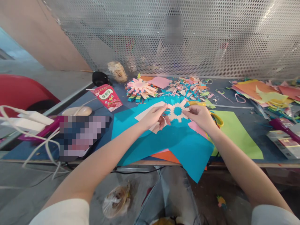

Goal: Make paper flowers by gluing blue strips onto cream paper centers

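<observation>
Paper tears easily: your left hand (153, 117) and right hand (199, 117) pinch the pale pink spiky cutout (172, 115); pull evenly.

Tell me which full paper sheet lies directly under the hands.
The big blue sheet: the left hand and right hand hold the pale cut-out over it. The lime-green sheet lies to the right, the pink sheet far back.

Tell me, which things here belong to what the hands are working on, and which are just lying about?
In use: left hand and right hand pinching the pale paper cutout, above the blue sheet.
Lying about: drink carton, paper flower, paper scraps, green sheet, paper stack, computer mouse.
</observation>
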Demonstrator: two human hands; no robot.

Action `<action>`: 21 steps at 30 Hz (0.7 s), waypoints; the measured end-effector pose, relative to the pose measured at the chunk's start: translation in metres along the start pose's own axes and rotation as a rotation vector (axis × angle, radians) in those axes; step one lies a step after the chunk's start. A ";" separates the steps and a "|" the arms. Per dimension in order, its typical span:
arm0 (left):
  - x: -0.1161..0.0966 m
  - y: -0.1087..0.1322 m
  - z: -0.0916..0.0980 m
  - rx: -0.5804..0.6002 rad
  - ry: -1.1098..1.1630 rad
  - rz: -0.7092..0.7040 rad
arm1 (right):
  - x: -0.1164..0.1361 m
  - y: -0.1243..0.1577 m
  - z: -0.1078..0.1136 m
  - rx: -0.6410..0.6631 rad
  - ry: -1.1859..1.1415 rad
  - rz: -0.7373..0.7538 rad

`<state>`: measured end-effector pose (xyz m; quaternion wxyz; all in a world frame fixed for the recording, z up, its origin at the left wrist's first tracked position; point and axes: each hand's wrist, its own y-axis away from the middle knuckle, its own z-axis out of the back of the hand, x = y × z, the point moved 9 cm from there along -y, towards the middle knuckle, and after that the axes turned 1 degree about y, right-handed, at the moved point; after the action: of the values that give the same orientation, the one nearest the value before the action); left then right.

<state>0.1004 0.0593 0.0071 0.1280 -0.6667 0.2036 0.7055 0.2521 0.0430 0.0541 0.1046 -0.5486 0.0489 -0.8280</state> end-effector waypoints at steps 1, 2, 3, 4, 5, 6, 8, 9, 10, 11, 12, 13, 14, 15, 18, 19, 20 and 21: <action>-0.001 0.000 0.003 -0.013 0.005 -0.014 | -0.001 0.000 0.000 0.001 -0.010 -0.011; -0.002 -0.001 0.006 -0.027 0.012 -0.030 | -0.003 -0.001 0.001 0.002 -0.019 -0.022; -0.004 -0.001 0.010 -0.041 0.019 -0.047 | -0.004 -0.001 0.001 0.003 -0.027 -0.032; -0.007 -0.001 0.014 -0.061 0.025 -0.063 | -0.005 -0.001 0.001 0.004 -0.033 -0.038; -0.010 0.000 0.018 -0.085 0.033 -0.079 | -0.005 -0.002 0.001 0.004 -0.035 -0.041; -0.014 0.001 0.022 -0.112 0.050 -0.098 | -0.005 -0.002 0.002 0.004 -0.033 -0.043; -0.024 0.002 0.032 -0.168 0.122 -0.144 | -0.005 -0.002 0.002 0.005 -0.023 -0.049; -0.029 0.003 0.037 -0.197 0.174 -0.170 | -0.005 -0.002 0.003 0.006 -0.017 -0.052; -0.034 0.003 0.043 -0.226 0.229 -0.197 | -0.005 -0.002 0.003 0.009 -0.011 -0.056; -0.038 0.004 0.049 -0.257 0.284 -0.221 | -0.006 -0.003 0.002 0.015 -0.006 -0.058; -0.042 0.004 0.056 -0.297 0.334 -0.246 | -0.006 -0.003 0.001 0.028 -0.004 -0.059; -0.044 0.005 0.063 -0.343 0.374 -0.272 | -0.007 -0.003 -0.001 0.046 -0.006 -0.059; -0.046 0.005 0.069 -0.392 0.398 -0.298 | -0.007 -0.004 -0.002 0.058 -0.015 -0.058; -0.047 0.006 0.075 -0.435 0.397 -0.325 | -0.008 -0.004 -0.003 0.057 -0.030 -0.054; -0.050 0.004 0.079 -0.464 0.232 -0.391 | -0.007 -0.006 0.003 -0.019 -0.062 -0.011; -0.050 0.002 0.076 -0.428 0.151 -0.406 | -0.006 -0.006 0.006 -0.046 -0.065 0.003; -0.050 0.000 0.071 -0.378 0.072 -0.418 | -0.006 -0.007 0.007 -0.056 -0.066 0.010; -0.049 -0.002 0.066 -0.327 -0.006 -0.425 | -0.007 -0.007 0.007 -0.043 -0.069 0.009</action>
<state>0.0463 0.0962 0.0578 0.1645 -0.7043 -0.0577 0.6882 0.2603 0.0516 0.0520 0.0981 -0.5787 0.0652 -0.8070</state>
